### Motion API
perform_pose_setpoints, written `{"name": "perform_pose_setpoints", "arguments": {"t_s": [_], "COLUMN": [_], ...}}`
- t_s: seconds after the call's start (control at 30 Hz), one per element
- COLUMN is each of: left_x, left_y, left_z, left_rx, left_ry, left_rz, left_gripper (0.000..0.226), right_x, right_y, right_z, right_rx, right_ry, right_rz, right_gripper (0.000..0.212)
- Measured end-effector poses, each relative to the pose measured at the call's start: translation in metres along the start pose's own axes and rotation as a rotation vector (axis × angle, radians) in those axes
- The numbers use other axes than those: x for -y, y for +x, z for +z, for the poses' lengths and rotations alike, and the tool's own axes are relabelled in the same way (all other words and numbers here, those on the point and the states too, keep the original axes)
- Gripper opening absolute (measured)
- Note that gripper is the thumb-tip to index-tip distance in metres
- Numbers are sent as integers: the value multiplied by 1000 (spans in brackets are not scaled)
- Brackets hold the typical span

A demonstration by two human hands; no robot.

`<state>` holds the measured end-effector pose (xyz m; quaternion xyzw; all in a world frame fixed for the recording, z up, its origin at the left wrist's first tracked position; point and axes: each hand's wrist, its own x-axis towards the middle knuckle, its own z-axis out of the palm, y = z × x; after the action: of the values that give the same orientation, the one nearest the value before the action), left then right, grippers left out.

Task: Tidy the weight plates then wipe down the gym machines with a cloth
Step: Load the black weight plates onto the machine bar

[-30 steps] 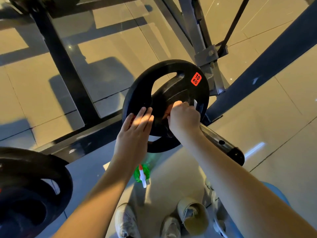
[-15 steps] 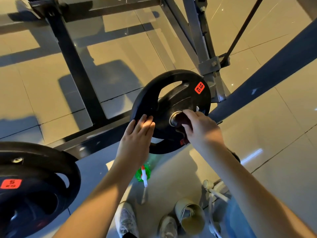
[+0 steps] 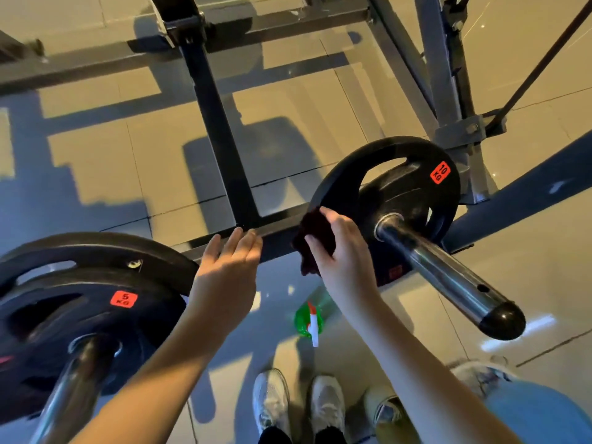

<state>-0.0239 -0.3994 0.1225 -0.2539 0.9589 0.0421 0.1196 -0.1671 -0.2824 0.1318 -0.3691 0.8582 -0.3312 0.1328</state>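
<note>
A person's right hand (image 3: 344, 254) grips a bunched dark maroon cloth (image 3: 315, 230), thumb on one side and curled fingers on the other, at the lower left rim of a black 10 KG plate (image 3: 413, 184). Whether the cloth presses on the rim or only sits in front of it cannot be told. The left hand (image 3: 229, 270) hangs just beside it, palm down, fingers straight and close together, holding nothing and touching nothing.

The 10 KG plate stands upright on a chrome bar (image 3: 445, 274) that juts toward the camera and ends in a black cap. Well apart, at lower left, a 5 KG plate (image 3: 96, 312) sits on a second bar (image 3: 69, 398), with a larger black plate (image 3: 96, 251) behind it. On the tiled floor (image 3: 96, 155) between the forearms lies a green spray bottle (image 3: 306, 318) with a white and red nozzle. Near it, below, a pair of pale shoes (image 3: 272, 402) shows. The dark machine frame (image 3: 221, 133) crosses the floor beyond both hands.
</note>
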Motion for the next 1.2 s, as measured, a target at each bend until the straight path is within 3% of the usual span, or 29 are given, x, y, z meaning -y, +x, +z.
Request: {"name": "perform_pose_setpoints", "arguments": {"t_s": [0.3,0.53,0.67,0.83,1.0,1.1,1.2], "left_x": [68,112,114,113,113,114,114], "left_y": [-37,-35,-36,-36,-38,-37,-38], "left_z": [5,5,5,5,8,10,12], "left_rx": [-1,8,48,91,84,50,26], "left_ry": [128,161,168,187,168,191,195], "left_rz": [-40,-8,-5,-1,-15,-5,4], "left_gripper": [52,42,57,60,59,57,57], "right_x": [6,1,9,-10,-6,28,17], "right_y": [6,31,23,20,36,16,23], "right_z": [73,123,167,150,143,174,166], "right_rx": [189,26,47,135,80,168,242], "right_ry": [-122,-244,-384,-292,-351,-282,-243], "right_rz": [-262,-321,-304,-569,-192,-312,-450], "right_gripper": [52,40,40,33,40,39,37]}}
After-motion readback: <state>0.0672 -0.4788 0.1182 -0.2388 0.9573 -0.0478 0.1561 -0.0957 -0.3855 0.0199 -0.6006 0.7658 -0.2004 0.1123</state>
